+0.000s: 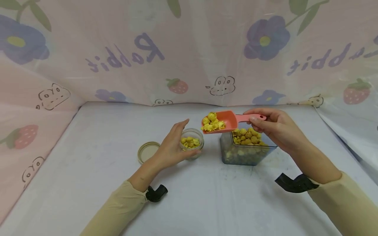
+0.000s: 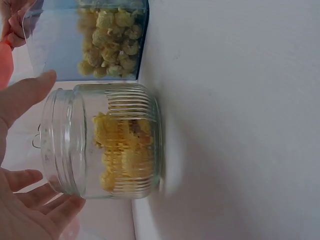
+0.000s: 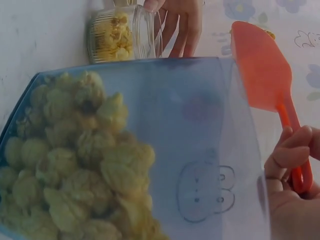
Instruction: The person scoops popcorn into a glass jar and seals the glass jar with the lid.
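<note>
My right hand [image 1: 279, 129] pinches the handle of a coral-pink scoop [image 1: 229, 120], which carries several pieces of yellow popcorn [image 1: 213, 123]. The scoop is in the air, its front end near a ribbed glass jar [image 2: 125, 92] and its handle over a bluish clear box [image 1: 242, 157]. Some popcorn lies in the lower part of the jar. My left hand [image 1: 172, 144] spreads around the jar's neck, thumb on one side and fairly straight fingers on the other, fingertips right at the rim. More popcorn [image 3: 75, 165] fills much of the box.
A round lid [image 1: 147, 152] with a ridged gold-coloured edge lies left of the jar, partly behind my left hand. White cloth covers the table [image 1: 200, 203]. A printed curtain [image 1: 189, 59] stands along the back and sides. Black bands [image 1: 296, 183] sit at both wrists.
</note>
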`<state>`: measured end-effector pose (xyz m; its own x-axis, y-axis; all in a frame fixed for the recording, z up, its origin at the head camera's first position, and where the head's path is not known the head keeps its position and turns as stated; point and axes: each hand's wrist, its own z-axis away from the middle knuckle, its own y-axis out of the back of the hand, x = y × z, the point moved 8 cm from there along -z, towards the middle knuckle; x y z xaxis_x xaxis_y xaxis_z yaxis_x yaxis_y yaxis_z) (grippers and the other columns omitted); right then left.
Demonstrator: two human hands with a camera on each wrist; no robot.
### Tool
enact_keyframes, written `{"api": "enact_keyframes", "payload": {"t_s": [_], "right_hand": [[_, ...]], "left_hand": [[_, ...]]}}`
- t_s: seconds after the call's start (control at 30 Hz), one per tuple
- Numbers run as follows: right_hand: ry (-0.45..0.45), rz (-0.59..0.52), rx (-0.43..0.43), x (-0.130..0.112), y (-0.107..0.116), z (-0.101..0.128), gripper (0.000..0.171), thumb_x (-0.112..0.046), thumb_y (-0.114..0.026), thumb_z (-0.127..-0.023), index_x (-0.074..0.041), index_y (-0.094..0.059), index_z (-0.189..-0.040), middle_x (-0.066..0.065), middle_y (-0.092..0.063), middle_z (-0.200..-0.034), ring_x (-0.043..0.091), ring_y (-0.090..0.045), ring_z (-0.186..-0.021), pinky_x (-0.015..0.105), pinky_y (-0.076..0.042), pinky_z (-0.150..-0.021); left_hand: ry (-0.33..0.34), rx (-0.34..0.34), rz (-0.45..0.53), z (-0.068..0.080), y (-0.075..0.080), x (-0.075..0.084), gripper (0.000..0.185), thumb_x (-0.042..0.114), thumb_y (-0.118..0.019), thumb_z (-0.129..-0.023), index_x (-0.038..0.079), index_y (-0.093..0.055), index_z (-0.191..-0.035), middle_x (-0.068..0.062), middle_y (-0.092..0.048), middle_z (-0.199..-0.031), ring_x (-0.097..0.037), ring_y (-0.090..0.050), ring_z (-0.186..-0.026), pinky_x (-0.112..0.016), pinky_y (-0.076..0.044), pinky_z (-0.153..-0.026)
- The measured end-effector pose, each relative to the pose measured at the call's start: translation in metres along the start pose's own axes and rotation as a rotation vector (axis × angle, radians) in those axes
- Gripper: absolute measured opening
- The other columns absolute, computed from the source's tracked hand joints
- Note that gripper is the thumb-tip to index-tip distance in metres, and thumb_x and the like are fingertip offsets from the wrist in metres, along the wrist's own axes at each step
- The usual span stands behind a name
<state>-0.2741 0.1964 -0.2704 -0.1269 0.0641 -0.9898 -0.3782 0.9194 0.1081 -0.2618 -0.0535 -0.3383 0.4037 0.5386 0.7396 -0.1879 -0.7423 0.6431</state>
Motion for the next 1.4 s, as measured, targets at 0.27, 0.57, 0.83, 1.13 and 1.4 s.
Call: {"api": "enact_keyframes", "payload": {"t_s": [0.27, 0.57, 0.83, 1.13, 1.4], "right_hand": [[-0.059, 0.068, 0.001, 0.003, -0.012, -0.008, 0.019, -0.009, -0.055, -0.097, -0.014, -0.068, -0.109, -0.001, -0.054, -0.083, 0.014, -0.046, -0.071, 0.027, -0.039, -0.056], [-0.168, 0.194, 0.018, 0.014, -0.016, -0.014, 0.017, -0.018, -0.058, -0.096, -0.017, -0.067, -0.111, -0.001, -0.053, -0.081, 0.013, -0.048, -0.073, 0.025, -0.041, -0.057], [-0.242, 0.279, 0.047, 0.02, -0.018, -0.015, 0.023, -0.028, -0.06, -0.095, -0.015, -0.065, -0.114, -0.003, -0.053, -0.081, 0.014, -0.049, -0.074, 0.025, -0.043, -0.058], [-0.249, 0.321, 0.038, 0.021, -0.023, -0.016, 0.032, -0.029, -0.061, -0.095, -0.008, -0.062, -0.119, -0.003, -0.053, -0.078, 0.015, -0.049, -0.074, 0.027, -0.045, -0.061], [-0.277, 0.377, 0.036, 0.023, -0.023, -0.018, 0.04, -0.028, -0.061, -0.095, -0.002, -0.058, -0.126, -0.004, -0.054, -0.082, 0.013, -0.048, -0.075, 0.025, -0.041, -0.058]], "left_hand": [[0.06, 0.008, -0.004, 0.002, 0.0, -0.011, 0.089, 0.03, -0.083, -0.075, 0.0, -0.035, -0.144, -0.016, -0.048, -0.135, -0.029, -0.046, -0.126, -0.047, -0.038, -0.108], [0.109, -0.01, 0.023, 0.003, 0.0, -0.018, 0.082, 0.031, -0.082, -0.075, -0.001, -0.042, -0.139, -0.015, -0.047, -0.137, -0.031, -0.042, -0.132, -0.048, -0.035, -0.11], [0.112, -0.009, 0.036, 0.002, 0.0, -0.02, 0.08, 0.029, -0.082, -0.076, 0.0, -0.042, -0.139, -0.016, -0.047, -0.137, -0.031, -0.041, -0.132, -0.049, -0.035, -0.11], [0.137, -0.014, 0.038, 0.002, -0.001, -0.022, 0.082, 0.03, -0.082, -0.075, 0.001, -0.042, -0.139, -0.014, -0.047, -0.136, -0.03, -0.042, -0.131, -0.048, -0.036, -0.109], [0.147, -0.014, 0.039, 0.002, -0.001, -0.023, 0.082, 0.031, -0.083, -0.075, 0.002, -0.042, -0.14, -0.014, -0.046, -0.138, -0.03, -0.042, -0.131, -0.049, -0.036, -0.109]]}}
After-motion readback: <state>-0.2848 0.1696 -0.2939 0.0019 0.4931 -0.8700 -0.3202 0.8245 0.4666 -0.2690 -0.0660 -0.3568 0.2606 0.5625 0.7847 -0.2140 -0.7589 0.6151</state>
